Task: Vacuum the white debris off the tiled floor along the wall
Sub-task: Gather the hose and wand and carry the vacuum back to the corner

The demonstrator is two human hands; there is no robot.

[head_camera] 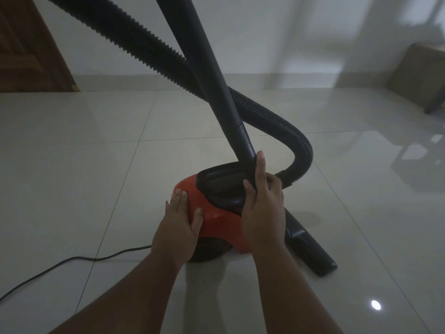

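Observation:
A red canister vacuum (216,220) with a black top sits on the glossy tiled floor (72,165) in front of me. My left hand (179,225) lies flat on its red left side, fingers spread. My right hand (261,208) rests against the lower end of the black rigid tube (216,80), fingers along it beside the black top. A ribbed black hose (284,126) loops from the vacuum's right side up to the top left. The flat black floor nozzle (310,242) lies on the tiles to the right of the vacuum. No white debris is visible.
A black power cord (72,260) trails left across the floor from the vacuum. A white wall (265,44) runs along the far side. A brown wooden door (29,49) is at the far left, and a brown piece of furniture (421,75) stands at the far right.

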